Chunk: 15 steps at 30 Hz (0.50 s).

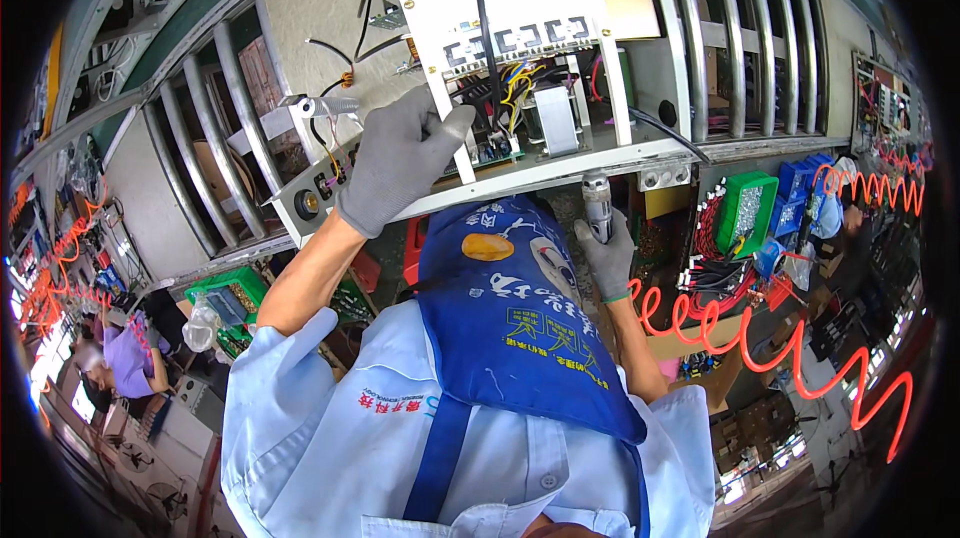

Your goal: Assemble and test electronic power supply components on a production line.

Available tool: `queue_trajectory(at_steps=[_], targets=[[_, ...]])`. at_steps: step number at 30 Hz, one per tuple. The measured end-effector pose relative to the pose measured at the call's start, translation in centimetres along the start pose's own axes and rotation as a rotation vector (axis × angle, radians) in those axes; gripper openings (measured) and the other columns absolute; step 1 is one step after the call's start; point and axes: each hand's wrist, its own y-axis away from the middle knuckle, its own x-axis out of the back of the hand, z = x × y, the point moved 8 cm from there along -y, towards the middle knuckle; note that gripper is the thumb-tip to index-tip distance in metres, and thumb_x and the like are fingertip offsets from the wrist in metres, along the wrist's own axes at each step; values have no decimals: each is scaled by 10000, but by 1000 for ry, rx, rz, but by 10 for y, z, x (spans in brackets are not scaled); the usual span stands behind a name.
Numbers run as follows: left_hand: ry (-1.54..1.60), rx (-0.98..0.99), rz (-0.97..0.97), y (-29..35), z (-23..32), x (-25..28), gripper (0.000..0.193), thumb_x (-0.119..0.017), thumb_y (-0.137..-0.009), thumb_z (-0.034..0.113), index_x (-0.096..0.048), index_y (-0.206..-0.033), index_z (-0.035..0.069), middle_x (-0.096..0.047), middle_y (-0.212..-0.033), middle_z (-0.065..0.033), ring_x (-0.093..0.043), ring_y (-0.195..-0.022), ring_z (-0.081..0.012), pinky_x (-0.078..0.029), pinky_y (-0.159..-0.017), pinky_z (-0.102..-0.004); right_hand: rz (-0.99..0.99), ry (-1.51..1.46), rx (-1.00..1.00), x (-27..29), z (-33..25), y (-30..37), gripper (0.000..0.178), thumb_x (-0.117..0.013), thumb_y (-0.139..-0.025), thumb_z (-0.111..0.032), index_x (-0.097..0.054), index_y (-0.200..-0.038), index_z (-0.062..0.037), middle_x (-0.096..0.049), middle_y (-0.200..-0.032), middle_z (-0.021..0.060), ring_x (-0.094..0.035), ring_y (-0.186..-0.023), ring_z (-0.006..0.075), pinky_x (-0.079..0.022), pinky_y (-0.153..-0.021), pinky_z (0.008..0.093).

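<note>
A white metal frame (520,176), part of an open electronic unit, lies across the bench in front of me. My left hand (400,158), in a grey glove, is closed around its left upright, the thumb on the near side. Inside the frame are yellow and black wires (515,88), a grey flat block (556,121) and a green circuit board. Below the frame's near edge, my gloved right hand (610,256) is wrapped around a silver-nosed air screwdriver (597,200), its nose pointing up toward that edge. The fingers partly hide the tool's body.
Metal rollers (735,48) flank the unit on both sides. An orange coiled hose (770,363) hangs at the right, near a green bin (745,213) of small parts and bundled cables. Another green bin (228,293) stands at the left. A person (130,358) sits farther left.
</note>
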Motion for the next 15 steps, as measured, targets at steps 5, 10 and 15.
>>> queue_trajectory(at_steps=[5, 10, 15], targets=[[108, 68, -15, -1, -10, -2, 404, -657, -931, 359, -671, -941, -45, -545, -573, -19, -478, -513, -75, -396, -484, -294, 48, 65, 57, 4, -8, 4, 429, -764, -803, -249, -627, -1121, 2, -670, -862, 77, -606, -751, 121, -509, -728, 304], [-114, 58, 62, 3, 3, 9, 424, -642, -931, 380, -670, -889, -41, -577, -579, -53, -542, -512, -137, -433, -516, -302, 11, 22, 19, 6, 11, 25, 428, -760, -797, -268, -643, -1117, -9, -671, -862, 88, -618, -760, 142, -511, -734, 320], [-250, -400, 578, 82, 42, -3, 294, -637, -942, 299, -650, -993, 10, -667, -758, -121, -642, -627, -269, -500, -585, -364, 11, -27, -14, 18, 50, 53, 435, -761, -787, -263, -651, -1125, -14, -680, -890, 101, -643, -792, 160, -513, -755, 327]])
